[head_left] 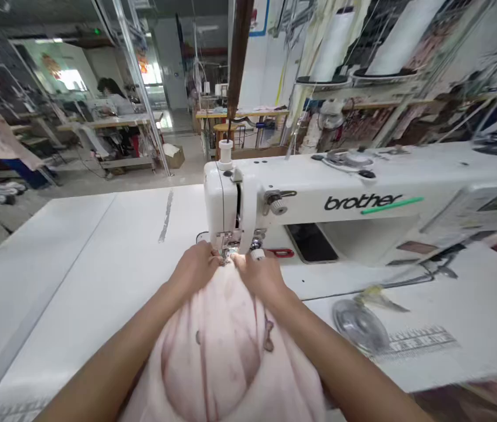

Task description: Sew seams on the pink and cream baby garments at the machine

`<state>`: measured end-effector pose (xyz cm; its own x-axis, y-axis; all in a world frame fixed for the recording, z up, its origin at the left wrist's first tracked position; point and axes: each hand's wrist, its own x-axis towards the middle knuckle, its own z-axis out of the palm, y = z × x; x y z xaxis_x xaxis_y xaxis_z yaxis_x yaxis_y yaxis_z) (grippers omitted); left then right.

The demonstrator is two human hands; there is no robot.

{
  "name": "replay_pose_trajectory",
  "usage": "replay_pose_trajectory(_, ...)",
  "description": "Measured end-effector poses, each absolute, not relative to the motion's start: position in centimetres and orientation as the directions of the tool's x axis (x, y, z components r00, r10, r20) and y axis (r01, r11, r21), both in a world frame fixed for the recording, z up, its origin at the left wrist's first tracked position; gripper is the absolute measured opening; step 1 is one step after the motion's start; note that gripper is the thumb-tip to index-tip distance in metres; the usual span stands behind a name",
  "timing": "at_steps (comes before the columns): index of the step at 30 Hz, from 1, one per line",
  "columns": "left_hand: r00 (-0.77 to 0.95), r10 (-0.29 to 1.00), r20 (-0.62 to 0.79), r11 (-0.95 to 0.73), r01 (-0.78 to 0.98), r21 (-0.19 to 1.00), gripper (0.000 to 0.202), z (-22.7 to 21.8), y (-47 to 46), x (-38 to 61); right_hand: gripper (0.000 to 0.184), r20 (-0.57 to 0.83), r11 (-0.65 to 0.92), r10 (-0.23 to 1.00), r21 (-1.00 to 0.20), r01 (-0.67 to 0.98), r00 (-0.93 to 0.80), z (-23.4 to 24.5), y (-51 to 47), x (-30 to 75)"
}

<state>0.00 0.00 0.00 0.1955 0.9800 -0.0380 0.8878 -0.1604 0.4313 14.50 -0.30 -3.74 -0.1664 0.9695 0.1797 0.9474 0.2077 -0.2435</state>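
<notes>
Pale pink printed fabric (226, 346) hangs from the sewing machine's needle area toward me, draped in folds over the table edge. Close to the left of the presser foot (225, 255), my left hand (198, 266) is closed on the fabric's edge. My right hand (259, 274) grips the same cloth just right of the foot, its fingertips near the needle. The white sewing machine (301, 190) has a lit needle area. Fingertips of both hands are partly hidden by the machine head and the cloth.
A dark phone (312, 241) lies under the machine arm, beside a red-handled tool (281, 253). To the right are a clear round dish (360, 325) and a ruler marking (419, 341). Thread cones (334, 44) stand behind. Another person (114, 94) sits far back.
</notes>
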Motion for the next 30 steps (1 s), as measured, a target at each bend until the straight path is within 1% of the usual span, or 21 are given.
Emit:
replay_pose_trajectory(5,0.127,0.992,-0.008,-0.112,0.895,0.432,0.015,-0.8,0.2,0.4,0.017,0.194,0.205,0.968,-0.252,0.946,-0.159,-3.7,-0.2,14.5)
replay_pose_trajectory(11,0.125,0.992,0.033,-0.128,0.904,0.407,0.014,-0.8,0.1,0.7,0.016,0.208,0.168,0.972,-0.287,0.943,-0.110,-4.2,0.1,14.3)
replay_pose_trajectory(16,0.113,0.992,0.058,-0.126,0.914,0.385,0.014,-1.0,0.0,0.8,0.018,0.219,0.164,0.970,-0.290,0.943,-0.101,-4.3,0.1,14.1)
replay_pose_trajectory(30,0.103,0.993,0.053,-0.116,0.930,0.350,0.018,-1.2,0.1,0.7,0.018,0.217,0.144,0.973,-0.335,0.931,-0.072,-4.6,0.4,13.9)
